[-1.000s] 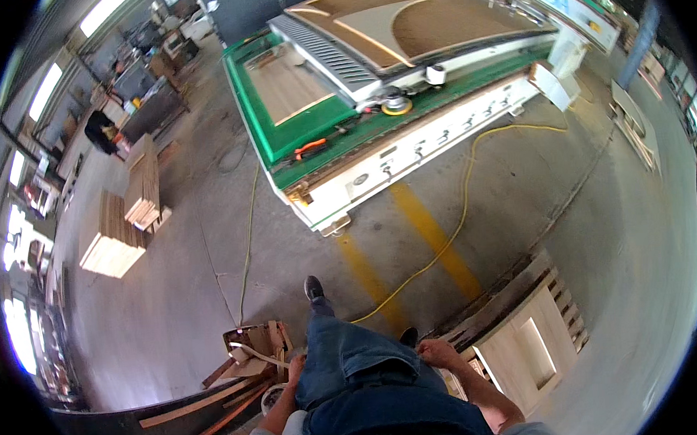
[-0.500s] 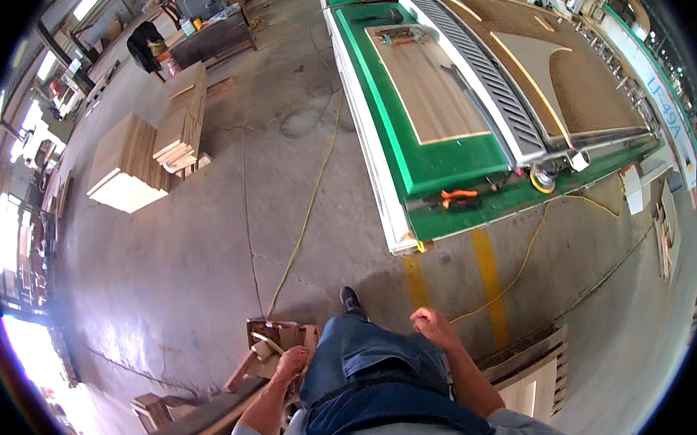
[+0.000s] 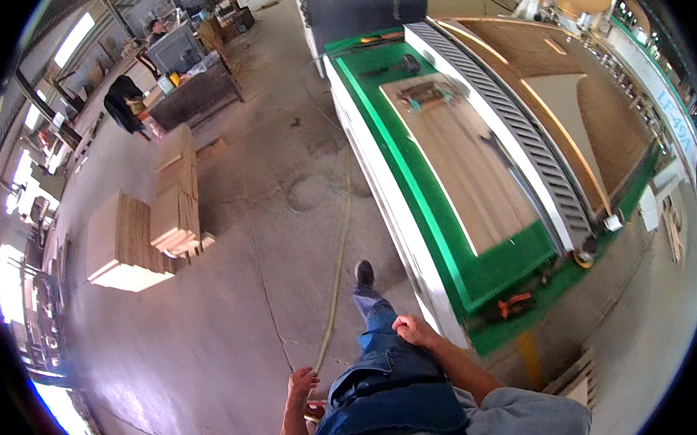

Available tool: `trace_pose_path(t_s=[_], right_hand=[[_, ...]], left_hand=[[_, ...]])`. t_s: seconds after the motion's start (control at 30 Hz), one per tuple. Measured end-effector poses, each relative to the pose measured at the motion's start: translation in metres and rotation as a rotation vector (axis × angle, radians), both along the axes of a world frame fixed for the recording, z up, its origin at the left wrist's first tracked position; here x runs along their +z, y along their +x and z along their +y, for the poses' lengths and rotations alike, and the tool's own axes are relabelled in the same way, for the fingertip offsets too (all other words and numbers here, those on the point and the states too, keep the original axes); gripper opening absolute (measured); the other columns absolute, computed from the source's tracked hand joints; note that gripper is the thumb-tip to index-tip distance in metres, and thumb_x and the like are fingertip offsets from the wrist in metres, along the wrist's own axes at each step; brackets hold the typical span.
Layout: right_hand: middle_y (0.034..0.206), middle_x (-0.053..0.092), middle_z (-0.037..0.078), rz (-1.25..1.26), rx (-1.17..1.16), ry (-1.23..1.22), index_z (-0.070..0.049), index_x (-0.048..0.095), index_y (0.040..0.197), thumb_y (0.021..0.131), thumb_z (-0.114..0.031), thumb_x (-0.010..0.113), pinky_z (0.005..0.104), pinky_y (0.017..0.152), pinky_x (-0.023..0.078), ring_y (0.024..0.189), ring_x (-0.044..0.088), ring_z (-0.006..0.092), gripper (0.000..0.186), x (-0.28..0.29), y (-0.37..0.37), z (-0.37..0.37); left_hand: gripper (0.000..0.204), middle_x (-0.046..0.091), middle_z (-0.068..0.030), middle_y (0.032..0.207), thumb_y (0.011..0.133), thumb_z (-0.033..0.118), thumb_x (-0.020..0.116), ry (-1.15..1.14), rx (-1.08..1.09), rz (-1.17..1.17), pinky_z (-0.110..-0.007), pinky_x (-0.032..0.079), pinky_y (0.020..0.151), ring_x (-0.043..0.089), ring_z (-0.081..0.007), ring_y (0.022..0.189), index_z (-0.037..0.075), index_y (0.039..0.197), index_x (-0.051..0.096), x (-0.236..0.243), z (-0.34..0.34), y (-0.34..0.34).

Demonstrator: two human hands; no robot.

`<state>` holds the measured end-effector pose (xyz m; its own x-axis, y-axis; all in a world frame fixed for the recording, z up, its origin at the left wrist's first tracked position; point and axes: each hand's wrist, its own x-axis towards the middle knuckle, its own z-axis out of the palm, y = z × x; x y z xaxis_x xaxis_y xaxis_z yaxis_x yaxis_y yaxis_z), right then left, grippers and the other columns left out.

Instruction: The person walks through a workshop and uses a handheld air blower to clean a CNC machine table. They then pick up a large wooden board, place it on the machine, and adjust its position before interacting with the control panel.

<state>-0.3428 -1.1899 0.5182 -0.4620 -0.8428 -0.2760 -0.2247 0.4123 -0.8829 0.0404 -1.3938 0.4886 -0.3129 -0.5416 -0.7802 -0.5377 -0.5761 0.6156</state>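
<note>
My left hand [image 3: 302,383] hangs at my left side in the head view, its fingers loosely bent and a little apart, with nothing seen in it. My right hand [image 3: 416,329] is in front of my right thigh, fingers curled in and no object showing. Closest to the right hand is the near corner of a long machine table with a green bed [image 3: 464,271] and a white side. On that bed lies a wooden panel [image 3: 483,184], with tools on its far end. Orange-handled pliers [image 3: 516,306] rest at the bed's near end.
A yellow-green hose [image 3: 338,296] runs along the concrete floor ahead of my left hand. Stacked wooden boards [image 3: 124,239] stand to the left, beside another stack [image 3: 175,190]. Farther back is a dark desk [image 3: 195,92]. A slatted grey rail [image 3: 508,133] crosses the machine table.
I have stepped forward, and the machine table and board stacks are now nearer. The wooden box beside my left hand has mostly dropped out of view. My right hand has swung inward across my thigh.
</note>
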Motion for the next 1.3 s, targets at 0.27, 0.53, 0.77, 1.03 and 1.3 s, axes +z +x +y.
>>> trace_pose_path(t_s=[0.27,0.53,0.77,1.03,1.3], right_hand=[[0.079,0.069,0.012,0.173,-0.031,-0.132,-0.005,0.065,0.090,0.091,-0.021,0.059,0.0412,0.067,0.053,0.075,0.068,0.0307,0.017,0.006,-0.181,-0.259],[0.074,0.064,0.005,-0.515,-0.129,-0.057,0.001,0.062,0.099,0.095,-0.019,0.056,0.0270,0.064,0.047,0.069,0.059,0.0121,0.021,0.033,-0.220,-0.401],[0.073,0.065,0.005,-0.248,-0.556,-0.069,0.000,0.064,0.095,0.094,-0.017,0.059,0.0282,0.064,0.051,0.066,0.061,0.0121,0.018,0.011,-0.330,-0.568],[0.077,0.063,0.005,-0.501,-0.827,-0.292,0.000,0.064,0.102,0.094,-0.013,0.060,0.0276,0.062,0.051,0.068,0.061,0.0132,0.016,0.044,-0.420,-0.778],[0.079,0.058,0.002,-0.387,-1.182,-0.344,-0.004,0.060,0.106,0.093,-0.023,0.065,0.0282,0.064,0.052,0.070,0.059,0.0125,0.024,0.039,-0.572,-0.846]], left_hand=[[0.036,0.069,-0.0148,0.085,0.090,0.014,0.060,0.064,0.426,-0.065,-0.034,0.055,0.058,0.068,-0.0250,0.069,0.000,0.124,0.058,0.033,-0.174,-0.079],[0.023,0.067,-0.0094,0.083,0.091,0.018,0.059,-0.299,-0.151,-0.229,-0.032,0.051,0.053,0.064,-0.0190,0.067,0.004,0.107,0.066,-0.049,-0.295,-0.116],[0.019,0.066,-0.0086,0.079,0.091,0.021,0.058,-0.220,-0.383,-0.246,-0.032,0.049,0.049,0.063,-0.0184,0.063,0.005,0.097,0.067,-0.054,-0.533,-0.219],[0.025,0.062,-0.0090,0.068,0.090,0.028,0.057,-0.123,-0.460,-0.184,-0.033,0.042,0.040,0.056,-0.0188,0.050,0.007,0.077,0.064,-0.024,-0.959,-0.355],[0.020,0.064,-0.0072,0.075,0.093,0.024,0.060,-0.197,-0.280,0.075,-0.031,0.054,0.054,0.064,-0.0177,0.062,0.005,0.099,0.062,0.043,-1.150,-0.669]])
